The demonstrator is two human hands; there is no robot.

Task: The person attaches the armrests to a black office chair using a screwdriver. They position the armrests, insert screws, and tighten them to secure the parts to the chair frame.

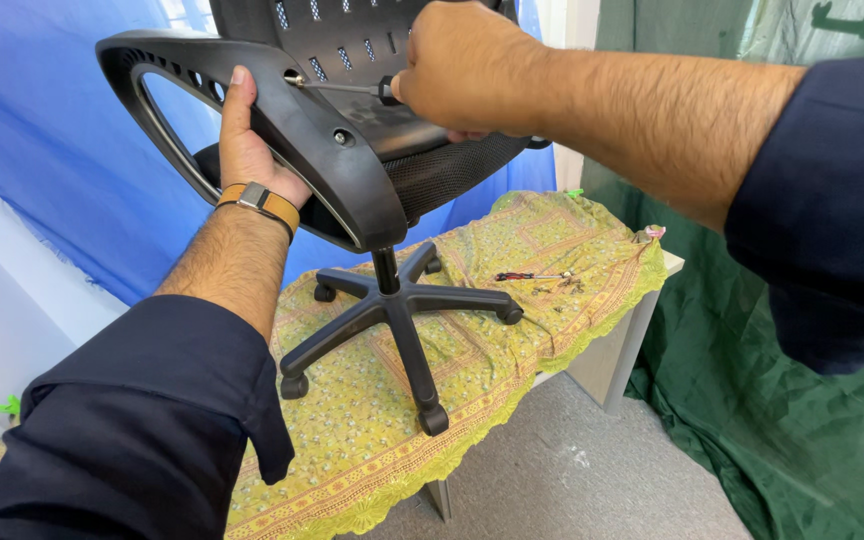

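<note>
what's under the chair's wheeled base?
A yellow-green patterned cloth lies under the wheeled base, draped over a table. The tabletop itself is hidden by the cloth.

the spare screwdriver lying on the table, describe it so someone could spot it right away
Start at the table draped in a yellow-green patterned cloth, where the black office chair stands. Right of its wheeled base lies the spare screwdriver: a thin metal shaft with a dark, reddish handle, beside small loose hardware.

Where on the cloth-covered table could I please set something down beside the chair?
The yellow cloth is bare at the near edge, in front of the chair base. The far right is crowded with a second screwdriver and small hardware.
</note>
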